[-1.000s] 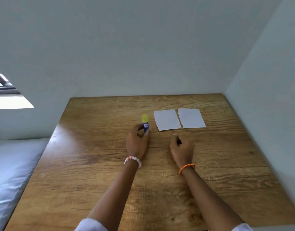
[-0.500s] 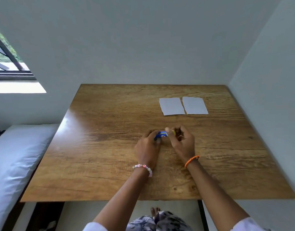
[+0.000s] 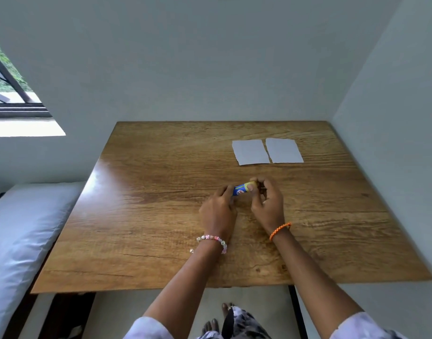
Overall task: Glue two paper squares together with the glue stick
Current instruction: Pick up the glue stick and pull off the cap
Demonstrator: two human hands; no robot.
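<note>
Both hands meet over the middle of the brown wood-grain table (image 3: 161,216), holding the small blue glue stick with yellow cap (image 3: 243,188) sideways between them, above the tabletop. Left hand (image 3: 218,211) has its fingers curled round the blue body end at the 9 o'clock side; right hand (image 3: 267,204) pinches the yellow cap end at the 3 o'clock side, thumb on the cap and fingers wrapped behind it. Cap reads as on the stick; can't tell if it's loosened. Two pale grey paper squares (image 3: 267,151) lie flat side by side at 12 to 1 o'clock from the hands, well apart from them, near the table's far right area, edges nearly touching with a thin gap between. Beaded pastel bracelet (image 3: 212,241) on the left wrist, orange braided band (image 3: 279,231) on the right wrist. White pillow or mattress edge (image 3: 19,228) sits at 9 o'clock beside the table; dark-framed window (image 3: 12,94) at 10 o'clock. Pale walls enclose the table at 12 and 3 o'clock.
</note>
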